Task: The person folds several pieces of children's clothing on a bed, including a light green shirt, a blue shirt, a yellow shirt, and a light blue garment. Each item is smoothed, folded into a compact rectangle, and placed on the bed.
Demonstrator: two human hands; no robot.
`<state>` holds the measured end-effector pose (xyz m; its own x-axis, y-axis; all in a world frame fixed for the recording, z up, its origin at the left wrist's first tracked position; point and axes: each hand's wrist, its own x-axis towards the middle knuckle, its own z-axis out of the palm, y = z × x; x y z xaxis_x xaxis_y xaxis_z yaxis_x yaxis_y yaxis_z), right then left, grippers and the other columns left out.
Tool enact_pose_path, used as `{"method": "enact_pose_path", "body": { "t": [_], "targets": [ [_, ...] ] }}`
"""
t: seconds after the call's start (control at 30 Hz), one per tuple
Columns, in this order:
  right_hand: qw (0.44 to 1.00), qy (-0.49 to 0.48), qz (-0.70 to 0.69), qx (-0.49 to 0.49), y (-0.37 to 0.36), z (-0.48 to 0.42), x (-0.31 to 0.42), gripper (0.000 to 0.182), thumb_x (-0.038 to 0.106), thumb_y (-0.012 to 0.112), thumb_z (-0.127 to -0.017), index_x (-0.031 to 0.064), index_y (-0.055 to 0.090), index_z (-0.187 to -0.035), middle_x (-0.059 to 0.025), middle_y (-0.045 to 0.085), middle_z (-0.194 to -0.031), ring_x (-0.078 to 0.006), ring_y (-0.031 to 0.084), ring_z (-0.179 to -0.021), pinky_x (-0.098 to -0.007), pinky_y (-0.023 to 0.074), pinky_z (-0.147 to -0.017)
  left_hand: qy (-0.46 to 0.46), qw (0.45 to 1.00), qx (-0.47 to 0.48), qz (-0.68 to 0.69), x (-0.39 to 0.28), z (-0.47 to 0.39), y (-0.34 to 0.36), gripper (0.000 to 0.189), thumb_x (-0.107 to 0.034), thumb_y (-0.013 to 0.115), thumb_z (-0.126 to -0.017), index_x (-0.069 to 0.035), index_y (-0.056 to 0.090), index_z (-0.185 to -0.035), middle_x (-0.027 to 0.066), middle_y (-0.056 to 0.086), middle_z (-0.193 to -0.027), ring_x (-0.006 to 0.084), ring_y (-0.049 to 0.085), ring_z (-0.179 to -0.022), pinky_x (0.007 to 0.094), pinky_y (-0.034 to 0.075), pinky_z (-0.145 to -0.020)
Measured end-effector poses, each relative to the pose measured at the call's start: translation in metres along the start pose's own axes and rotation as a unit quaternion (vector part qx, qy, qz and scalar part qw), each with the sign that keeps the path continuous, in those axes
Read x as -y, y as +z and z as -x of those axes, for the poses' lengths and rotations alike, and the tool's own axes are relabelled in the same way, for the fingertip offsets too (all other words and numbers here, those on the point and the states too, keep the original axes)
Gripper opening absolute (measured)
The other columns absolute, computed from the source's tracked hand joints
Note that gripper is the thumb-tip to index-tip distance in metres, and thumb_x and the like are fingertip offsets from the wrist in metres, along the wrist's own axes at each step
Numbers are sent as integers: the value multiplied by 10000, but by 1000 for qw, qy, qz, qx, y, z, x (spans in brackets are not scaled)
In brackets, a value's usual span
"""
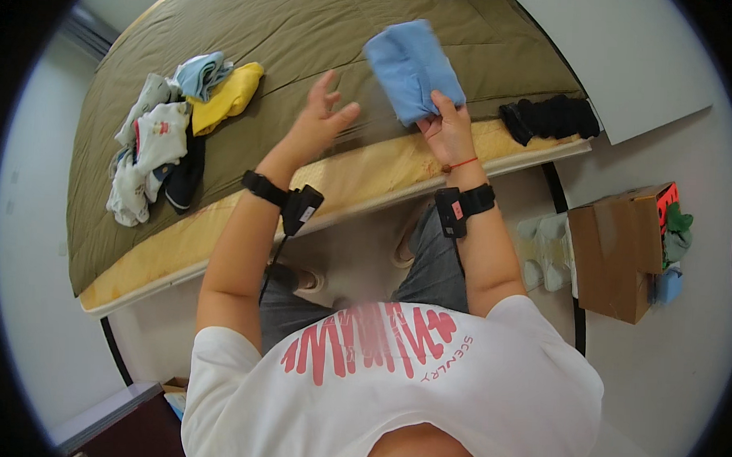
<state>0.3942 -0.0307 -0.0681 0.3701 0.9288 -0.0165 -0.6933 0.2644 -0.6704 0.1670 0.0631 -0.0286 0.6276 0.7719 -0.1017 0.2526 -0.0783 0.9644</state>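
Note:
My right hand [447,125] grips the lower end of a folded light-blue cloth [411,67], thumb on top, and holds it over the near part of the bed. To the left of it, my left hand [327,118] hovers with fingers apart and nothing in it. Farther left, a pile of clothes lies on the olive-green quilt [300,33]. In that pile are a yellow garment [228,100], a pale-blue folded one [203,75], a white one with a small print [164,134] and a dark one [186,174].
A rumpled black garment [551,117] lies at the bed's right corner. The mattress [368,159] shows its yellow edge toward me. On the right stand a cardboard box [613,255] with things in it and clear plastic containers [546,250]. A light-grey panel [638,63] adjoins the bed.

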Motion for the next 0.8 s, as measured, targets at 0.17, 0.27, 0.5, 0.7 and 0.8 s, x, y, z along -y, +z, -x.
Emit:
{"method": "enact_pose_path", "body": {
  "t": [0.17, 0.27, 0.5, 0.7, 0.8],
  "targets": [
    [994, -65, -74, -44, -11, -18, -21, 383, 52, 617, -903, 74, 497, -1266, -84, 579, -1196, -230, 615, -1061, -390, 552, -877, 68, 994, 81, 39, 7, -49, 49, 782, -344, 598, -976, -216, 99, -1565, 213, 420, -1437, 224, 515, -1194, 359, 472, -927],
    [995, -19, -54, -80, -14, -18, -24, 304, 72, 612, -925, 69, 534, -1218, -56, 599, -1171, -210, 608, -1050, -392, 531, -876, 55, 996, 52, 54, 14, -73, 69, 680, -298, 607, -975, -187, 236, -1535, 135, 511, -1333, 161, 538, -1058, 323, 483, -858],
    [952, 76, 219, -199, -21, -13, 0, 527, 142, 659, -866, 16, 455, -1336, -131, 582, -1186, -277, 609, -1079, -461, 530, -850, 146, 984, -38, -92, 36, -88, 91, 476, -183, 733, -856, -74, 587, -1296, 65, 615, -1092, 138, 551, -835, 296, 499, -751],
    [574, -237, 768, -158, -30, -11, -3, 661, 262, 689, -839, 106, 436, -1429, -241, 499, -1339, -381, 446, -1283, -563, 377, -1026, 155, 964, -60, -209, 49, -72, 89, 602, -262, 806, -758, -113, 592, -1300, 245, 523, -1159, 363, 544, -1035, 404, 492, -898],
    [461, -279, 835, -114, -24, -14, -11, 630, 354, 631, -885, 156, 436, -1451, -197, 415, -1457, -366, 347, -1384, -578, 312, -1083, 192, 948, -77, -241, 45, -58, 83, 608, -286, 792, -766, -119, 576, -1308, 259, 500, -1194, 399, 523, -1089, 412, 467, -954]
  ]
}}
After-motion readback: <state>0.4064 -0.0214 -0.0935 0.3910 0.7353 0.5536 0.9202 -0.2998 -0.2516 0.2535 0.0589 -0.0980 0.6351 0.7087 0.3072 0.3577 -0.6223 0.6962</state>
